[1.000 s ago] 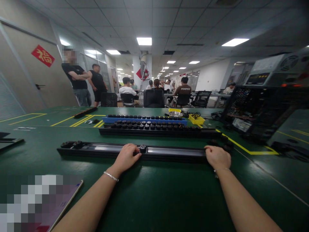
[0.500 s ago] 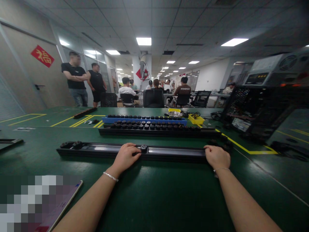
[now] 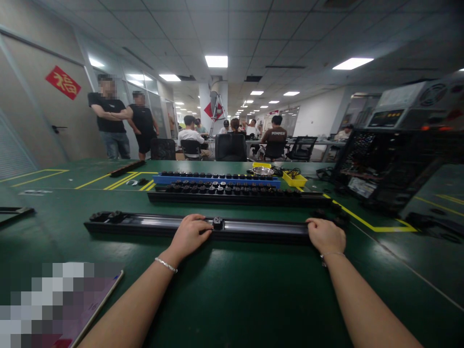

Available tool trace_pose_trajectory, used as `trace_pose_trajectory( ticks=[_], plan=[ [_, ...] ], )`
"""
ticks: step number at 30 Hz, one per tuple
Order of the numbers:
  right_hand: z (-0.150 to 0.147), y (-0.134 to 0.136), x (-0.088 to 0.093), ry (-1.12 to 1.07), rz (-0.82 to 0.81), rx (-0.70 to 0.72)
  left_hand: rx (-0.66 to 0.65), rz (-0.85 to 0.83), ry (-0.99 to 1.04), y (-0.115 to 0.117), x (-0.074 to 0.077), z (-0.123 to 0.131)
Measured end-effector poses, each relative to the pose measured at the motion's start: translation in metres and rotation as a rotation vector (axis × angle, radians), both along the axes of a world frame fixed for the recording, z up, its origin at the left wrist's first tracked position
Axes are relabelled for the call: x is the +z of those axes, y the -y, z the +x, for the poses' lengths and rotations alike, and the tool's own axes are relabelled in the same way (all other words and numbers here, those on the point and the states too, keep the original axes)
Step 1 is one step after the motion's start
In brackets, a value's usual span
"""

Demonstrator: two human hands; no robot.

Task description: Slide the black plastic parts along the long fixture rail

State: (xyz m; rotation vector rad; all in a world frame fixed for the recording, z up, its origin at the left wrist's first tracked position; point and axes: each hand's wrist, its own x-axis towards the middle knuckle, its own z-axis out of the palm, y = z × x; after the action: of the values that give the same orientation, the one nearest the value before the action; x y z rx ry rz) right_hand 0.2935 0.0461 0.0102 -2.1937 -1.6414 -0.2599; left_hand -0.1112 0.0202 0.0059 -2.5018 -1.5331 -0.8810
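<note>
A long black rail (image 3: 152,223) with a shiny inner channel lies crosswise on the green table before me. My left hand (image 3: 190,234) is closed over its middle, fingers bent across the top. The fingertips are at the left side of a small black socket-like module (image 3: 217,223) sitting in the channel; whether they press on it I cannot tell. Around the rail's right part my right hand (image 3: 327,235) is closed, its fingertips hidden. Two similar black modules (image 3: 116,216) sit at the left end. Dark pieces (image 3: 335,215) lie partly behind my right hand.
Beyond are another black rail (image 3: 235,199) and a blue rail (image 3: 217,180) bearing rows of modules. A yellow tray (image 3: 294,180) and an opened computer case (image 3: 377,169) stand at the right. A tablet-like panel (image 3: 96,309) lies front left. People sit and stand farther back.
The small module near my left fingertips has shifted very slightly right along the channel. Both hands stay in nearly the same place on the rail.
</note>
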Motion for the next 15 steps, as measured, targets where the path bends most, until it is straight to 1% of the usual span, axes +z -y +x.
trace_pose_trajectory(
  ticks=[5,15],
  plan=[
    [0.0002,-0.0005,-0.0003,0.005,-0.010,0.004,-0.009,-0.018,-0.003,0.0001,0.0012,0.0009],
    [0.0002,-0.0005,-0.0023,0.029,0.021,0.008,-0.018,-0.022,-0.002,0.0009,-0.0008,0.0032]
  ],
)
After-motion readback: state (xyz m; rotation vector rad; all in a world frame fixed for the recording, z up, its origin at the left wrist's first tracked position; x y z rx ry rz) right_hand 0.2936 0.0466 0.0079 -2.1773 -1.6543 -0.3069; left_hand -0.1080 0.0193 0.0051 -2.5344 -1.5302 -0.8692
